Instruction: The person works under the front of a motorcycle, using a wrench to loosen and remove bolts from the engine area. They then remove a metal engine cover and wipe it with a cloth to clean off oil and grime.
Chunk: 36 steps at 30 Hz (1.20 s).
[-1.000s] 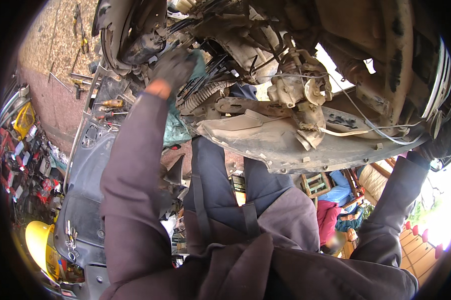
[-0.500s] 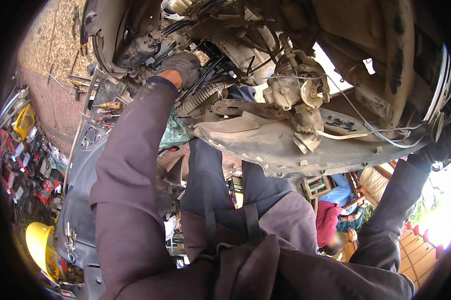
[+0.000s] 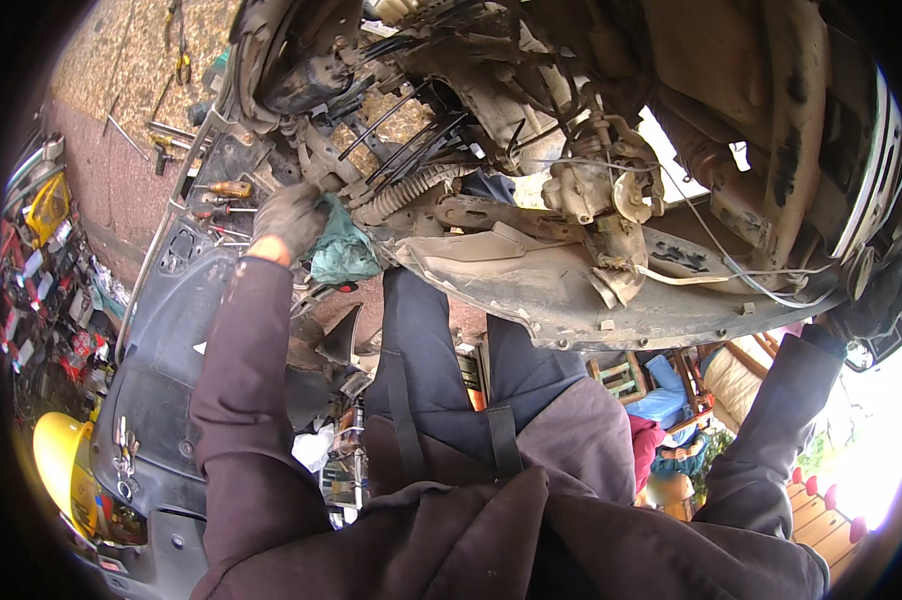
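My left hand (image 3: 289, 215), in a dark grimy work glove, is clenched on a crumpled teal cloth rag (image 3: 343, 252) and presses it against the underside of the vehicle, just beside the ribbed grey rubber boot (image 3: 411, 192). My right hand (image 3: 876, 310) sits at the far right edge, gloved and dark; I cannot tell whether it is clenched or released, as the rim distortion hides the fingers. It rests against the dirty grey plastic undertray panel (image 3: 551, 285).

Between both hands hangs the corroded beige metal component (image 3: 596, 195), with 1 thin white cable (image 3: 721, 265) trailing to the right.

Outward to the left, a detached dark grey plastic body panel (image 3: 176, 330) lies on the ground. An orange-handled screwdriver (image 3: 226, 189) rests near its top edge. A yellow rounded container (image 3: 59, 465) stands at lower left.
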Motion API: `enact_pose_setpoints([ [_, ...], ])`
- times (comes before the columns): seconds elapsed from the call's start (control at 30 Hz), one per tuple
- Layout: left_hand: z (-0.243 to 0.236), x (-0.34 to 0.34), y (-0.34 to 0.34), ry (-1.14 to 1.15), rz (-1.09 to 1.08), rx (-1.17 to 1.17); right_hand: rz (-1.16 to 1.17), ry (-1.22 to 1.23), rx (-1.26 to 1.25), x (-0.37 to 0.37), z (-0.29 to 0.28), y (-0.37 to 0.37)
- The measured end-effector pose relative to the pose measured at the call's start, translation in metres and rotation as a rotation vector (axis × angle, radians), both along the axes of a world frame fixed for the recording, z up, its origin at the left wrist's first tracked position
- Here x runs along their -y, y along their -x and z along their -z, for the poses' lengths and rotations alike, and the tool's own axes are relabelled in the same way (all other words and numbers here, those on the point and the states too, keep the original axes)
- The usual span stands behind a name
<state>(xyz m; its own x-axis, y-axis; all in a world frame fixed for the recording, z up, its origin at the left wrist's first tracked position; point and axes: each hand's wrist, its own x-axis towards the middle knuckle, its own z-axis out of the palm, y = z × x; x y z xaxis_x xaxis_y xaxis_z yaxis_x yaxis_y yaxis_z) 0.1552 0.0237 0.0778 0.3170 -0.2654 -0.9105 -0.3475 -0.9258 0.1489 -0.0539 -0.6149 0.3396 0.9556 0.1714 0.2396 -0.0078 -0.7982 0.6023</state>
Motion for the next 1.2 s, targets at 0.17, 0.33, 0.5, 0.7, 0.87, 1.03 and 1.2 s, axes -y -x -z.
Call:
enact_pose_setpoints([
  [0.17, -0.018, -0.079, 0.053, 0.035, -0.487, 0.334, 0.275, -0.482, 0.190, -0.033, 0.007, -0.020],
  [0.33, -0.032, -0.047, 0.064, 0.222, -0.856, 0.534, 0.243, -0.602, 0.217, -0.062, 0.015, -0.036],
  [0.5, 0.029, 0.049, 0.027, 0.348, -0.509, 0.381, 0.148, -0.437, 0.143, -0.060, 0.010, -0.040],
  [0.7, 0.105, 0.101, 0.011, 0.600, -0.297, 0.360, -0.042, -0.191, -0.022, -0.025, -0.004, -0.029],
  [0.87, 0.084, 0.085, 0.000, 0.354, -0.165, 0.094, 0.160, -0.535, 0.175, -0.016, 0.002, -0.012],
  [1.03, 0.051, 0.031, 0.009, 0.195, -0.222, 0.148, 0.050, -0.326, 0.073, -0.028, 0.007, -0.022],
  [1.2, 0.018, -0.043, 0.044, 0.169, -0.621, 0.278, 0.213, -0.316, 0.129, -0.048, 0.007, -0.030],
])
